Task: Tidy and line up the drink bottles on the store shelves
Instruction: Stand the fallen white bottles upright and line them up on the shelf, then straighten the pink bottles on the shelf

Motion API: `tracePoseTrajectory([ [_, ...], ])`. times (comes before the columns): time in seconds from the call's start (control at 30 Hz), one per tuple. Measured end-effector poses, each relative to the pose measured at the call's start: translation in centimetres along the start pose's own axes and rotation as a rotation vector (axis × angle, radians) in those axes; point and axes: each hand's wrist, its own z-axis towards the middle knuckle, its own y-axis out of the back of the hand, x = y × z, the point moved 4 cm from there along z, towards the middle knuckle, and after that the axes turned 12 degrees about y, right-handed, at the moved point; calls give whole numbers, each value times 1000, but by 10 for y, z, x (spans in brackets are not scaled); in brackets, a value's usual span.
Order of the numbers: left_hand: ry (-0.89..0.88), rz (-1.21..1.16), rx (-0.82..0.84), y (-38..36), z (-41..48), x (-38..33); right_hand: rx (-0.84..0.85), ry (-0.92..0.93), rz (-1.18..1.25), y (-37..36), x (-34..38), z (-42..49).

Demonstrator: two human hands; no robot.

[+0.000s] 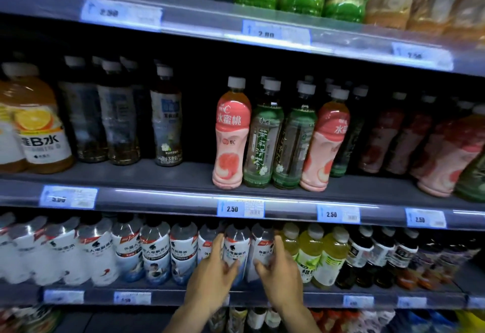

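On the lower shelf [262, 296], both hands reach among the white-labelled bottles. The left hand [212, 275] has its fingers curled round the left side of one white bottle [236, 250], grasping it, thumb across the front. The right hand [278, 267] wraps the neighbouring white bottle [263, 247], just beside the yellow bottles [328, 256]. Above, on the middle shelf [183, 175], a pink peach bottle [231, 135] stands beside two green tea bottles [262, 143].
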Motion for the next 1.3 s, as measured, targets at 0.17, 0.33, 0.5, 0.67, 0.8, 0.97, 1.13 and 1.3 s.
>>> tracePoseTrajectory([
  [0.17,-61,-46,-29,27,-22,-10,-130,-1,177,27,22,-13],
  [0.33,-83,-10,-106,48,-36,-16,-175,46,250,42,42,-23],
  [0.5,-126,-12,-186,72,-57,-27,-264,172,241,60,56,-32],
  [0.67,-159,-62,-282,86,-77,-36,-301,226,331,92,62,-51],
  [0.8,-243,-133,-330,97,-98,-59,-353,229,335,130,60,-66],
  [0.97,-332,-195,-379,117,-116,-95,-361,251,390,164,60,-70],
  [1.13,-361,-244,-400,135,-106,-120,-449,252,394,186,58,-54],
  [1.3,-360,-276,-421,147,-73,-144,-515,235,388,204,59,-11],
])
